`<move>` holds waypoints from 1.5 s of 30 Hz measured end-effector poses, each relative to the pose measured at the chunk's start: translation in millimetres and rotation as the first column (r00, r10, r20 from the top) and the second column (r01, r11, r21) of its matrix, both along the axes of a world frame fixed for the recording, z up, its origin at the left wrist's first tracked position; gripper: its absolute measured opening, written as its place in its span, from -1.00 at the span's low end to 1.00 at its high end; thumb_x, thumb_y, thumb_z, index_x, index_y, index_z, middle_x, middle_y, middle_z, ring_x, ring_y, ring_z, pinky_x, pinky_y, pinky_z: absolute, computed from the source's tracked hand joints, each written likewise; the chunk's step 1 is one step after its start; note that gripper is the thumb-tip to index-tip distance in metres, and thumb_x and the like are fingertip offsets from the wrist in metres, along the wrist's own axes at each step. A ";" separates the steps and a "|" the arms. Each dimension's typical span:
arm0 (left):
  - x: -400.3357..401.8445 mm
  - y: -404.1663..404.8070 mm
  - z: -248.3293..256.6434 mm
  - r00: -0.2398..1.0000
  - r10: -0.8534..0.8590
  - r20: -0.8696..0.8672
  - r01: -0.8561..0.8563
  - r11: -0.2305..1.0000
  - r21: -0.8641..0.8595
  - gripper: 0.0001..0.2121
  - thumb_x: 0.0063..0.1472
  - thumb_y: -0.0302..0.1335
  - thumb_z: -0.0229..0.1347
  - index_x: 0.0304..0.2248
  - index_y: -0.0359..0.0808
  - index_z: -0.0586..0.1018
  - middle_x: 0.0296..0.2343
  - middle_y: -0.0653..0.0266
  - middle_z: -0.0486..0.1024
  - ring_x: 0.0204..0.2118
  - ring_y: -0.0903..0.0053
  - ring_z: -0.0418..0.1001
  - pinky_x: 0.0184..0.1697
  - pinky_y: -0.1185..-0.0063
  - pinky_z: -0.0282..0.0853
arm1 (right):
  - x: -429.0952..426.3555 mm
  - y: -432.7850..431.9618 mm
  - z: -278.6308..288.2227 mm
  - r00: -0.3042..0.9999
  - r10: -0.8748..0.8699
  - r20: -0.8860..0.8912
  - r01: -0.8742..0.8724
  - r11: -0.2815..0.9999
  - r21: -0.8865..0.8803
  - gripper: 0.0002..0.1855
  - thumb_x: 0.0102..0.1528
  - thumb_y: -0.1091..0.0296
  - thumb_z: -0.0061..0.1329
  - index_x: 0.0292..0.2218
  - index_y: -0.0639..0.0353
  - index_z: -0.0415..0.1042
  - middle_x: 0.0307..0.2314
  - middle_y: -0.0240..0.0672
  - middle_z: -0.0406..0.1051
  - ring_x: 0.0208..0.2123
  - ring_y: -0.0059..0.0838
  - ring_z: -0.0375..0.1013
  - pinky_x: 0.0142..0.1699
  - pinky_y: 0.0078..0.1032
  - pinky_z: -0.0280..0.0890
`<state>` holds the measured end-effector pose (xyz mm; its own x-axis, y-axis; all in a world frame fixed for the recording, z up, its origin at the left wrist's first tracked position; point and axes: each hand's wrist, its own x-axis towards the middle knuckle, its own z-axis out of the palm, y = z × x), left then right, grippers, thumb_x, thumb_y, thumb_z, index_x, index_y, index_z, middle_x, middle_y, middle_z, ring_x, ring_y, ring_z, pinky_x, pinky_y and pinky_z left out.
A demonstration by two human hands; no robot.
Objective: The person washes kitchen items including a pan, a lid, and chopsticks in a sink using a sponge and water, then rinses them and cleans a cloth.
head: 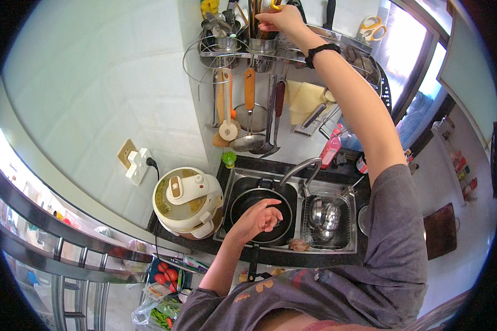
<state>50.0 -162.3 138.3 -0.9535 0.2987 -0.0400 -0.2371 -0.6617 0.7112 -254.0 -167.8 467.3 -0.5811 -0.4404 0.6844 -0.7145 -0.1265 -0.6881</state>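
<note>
My right hand (283, 20) is raised to the rack on the wall, its fingers among the chopsticks (254, 16) that stand in a perforated metal holder (262, 46). A curved yellow piece (275, 5) shows at the top of that hand; whether the fingers grip it or a chopstick is hidden. My left hand (260, 219) hovers above a dark round pan (241, 207) in the left basin of the steel sink (227, 231). Its fingers are apart and loosely curled, with nothing in them. Shiny metal bowls (329, 215) sit in the right basin, next to the faucet (300, 165).
A white electric pressure cooker (186, 202) stands left of the sink, plugged into a wall adapter (138, 165). Strainers (248, 142) and ladles hang under the rack. A pink bottle (330, 149) is behind the faucet. Tomatoes (165, 275) and bagged greens (165, 312) lie at lower left.
</note>
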 end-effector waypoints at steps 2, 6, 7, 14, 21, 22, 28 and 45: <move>6.6 -5.5 -3.1 1.000 0.023 0.020 -0.023 1.000 -0.004 -0.65 0.21 -0.25 -0.31 -0.13 -0.31 0.24 -0.50 0.23 0.35 -0.61 0.65 0.17 -0.59 0.72 0.05 | 0.6 -8.9 -3.3 0.998 -0.011 0.056 0.010 1.000 0.017 -0.78 -0.15 0.42 0.05 -0.55 0.45 0.37 -0.65 -0.20 0.40 -0.64 -0.50 0.44 -0.54 -0.65 0.38; 11.7 -12.0 -6.6 0.998 0.057 0.041 -0.055 0.998 -0.029 -0.64 0.20 -0.23 -0.30 -0.13 -0.31 0.24 -0.49 0.25 0.35 -0.59 0.66 0.17 -0.56 0.71 0.06 | -5.3 -18.6 0.2 0.973 -0.202 -0.110 0.214 0.970 0.113 -0.74 -0.16 0.38 0.06 -0.59 0.47 0.37 -0.70 -0.14 0.40 -0.69 -0.47 0.43 -0.59 -0.61 0.37; 12.2 -13.1 -7.6 0.998 0.057 0.041 -0.055 0.998 -0.029 -0.64 0.20 -0.23 -0.30 -0.13 -0.31 0.24 -0.49 0.25 0.35 -0.59 0.66 0.17 -0.56 0.71 0.06 | -8.4 -18.4 -0.9 0.973 -0.202 -0.111 0.214 0.970 0.113 -0.74 -0.16 0.38 0.06 -0.59 0.47 0.37 -0.70 -0.14 0.40 -0.69 -0.47 0.43 -0.59 -0.61 0.37; 9.6 -11.8 -14.3 0.997 0.029 0.067 -0.029 1.000 0.008 -0.67 0.20 -0.26 -0.26 -0.16 -0.30 0.28 -0.47 0.28 0.36 -0.55 0.68 0.23 -0.48 0.72 0.16 | -32.4 -23.1 4.4 0.956 -0.265 -0.127 0.287 0.933 0.215 -0.72 -0.18 0.36 0.06 -0.59 0.49 0.37 -0.70 -0.14 0.40 -0.66 -0.43 0.44 -0.55 -0.57 0.38; 11.4 -18.3 -22.4 0.995 0.043 0.091 -0.042 0.999 -0.006 -0.70 0.20 -0.29 -0.26 -0.19 -0.30 0.31 -0.47 0.29 0.36 -0.54 0.70 0.23 -0.47 0.74 0.17 | 35.1 -11.5 31.5 0.950 -0.268 -0.160 0.289 0.949 0.123 -0.92 -0.20 0.56 -0.18 -0.56 0.41 0.27 -0.72 -0.11 0.34 -0.69 -0.35 0.41 -0.61 -0.50 0.30; 10.5 -17.7 -21.5 0.995 0.040 0.090 -0.039 0.999 -0.005 -0.70 0.20 -0.29 -0.26 -0.19 -0.30 0.31 -0.47 0.29 0.36 -0.54 0.70 0.23 -0.47 0.74 0.17 | 34.3 -11.9 33.4 0.925 -0.316 -0.212 0.340 0.936 0.086 -0.89 -0.21 0.54 -0.16 -0.55 0.41 0.27 -0.72 -0.11 0.34 -0.68 -0.35 0.41 -0.60 -0.50 0.30; 8.5 -16.7 -22.2 0.996 0.042 0.084 -0.043 0.999 0.007 -0.72 0.20 -0.30 -0.25 -0.21 -0.31 0.33 -0.48 0.29 0.36 -0.54 0.71 0.23 -0.48 0.74 0.17 | 13.3 -15.4 28.8 0.866 -0.333 -0.372 0.391 0.916 0.090 -0.87 -0.23 0.52 -0.15 -0.56 0.42 0.31 -0.73 -0.11 0.36 -0.67 -0.35 0.42 -0.57 -0.52 0.31; 13.0 -18.9 -30.6 0.994 0.061 0.096 -0.062 0.998 0.010 -0.72 0.20 -0.31 -0.25 -0.21 -0.32 0.33 -0.48 0.31 0.36 -0.52 0.73 0.24 -0.47 0.74 0.18 | 32.1 -14.5 6.7 0.723 -0.438 -0.534 0.564 0.821 0.091 -0.69 -0.22 0.47 -0.02 -0.38 0.39 0.26 -0.57 -0.02 0.37 -0.44 -0.12 0.40 -0.38 -0.38 0.30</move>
<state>62.9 -181.2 107.7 -0.9621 0.2406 -0.1284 -0.2622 -0.6864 0.6783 -221.9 -182.2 474.1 -0.3965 -0.3581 0.8453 -0.8621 0.4618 -0.2087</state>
